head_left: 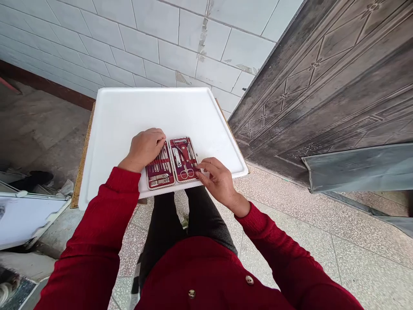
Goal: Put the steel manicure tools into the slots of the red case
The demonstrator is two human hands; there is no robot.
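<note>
A manicure set case (176,165) lies unfolded near the front edge of a white tray-like tabletop (167,114). Its dark red left half holds several slim metal tools (158,163) under a strap, with nail clippers (159,177) below them. In the right half are small scissors (186,173), a nail clipper (177,157) and a red-handled tool (184,150). My left hand (145,148) is closed at the upper left corner of the case, covering part of it. Thumb and forefinger of my right hand (219,177) pinch its right edge beside the scissors.
Behind the tabletop rises a white tiled wall (155,47). A grey patterned metal door (290,94) stands close on the right, with a grey sheet (358,168) hanging on it. At lower left sits a white-framed object (26,219). The floor is speckled tile (290,224).
</note>
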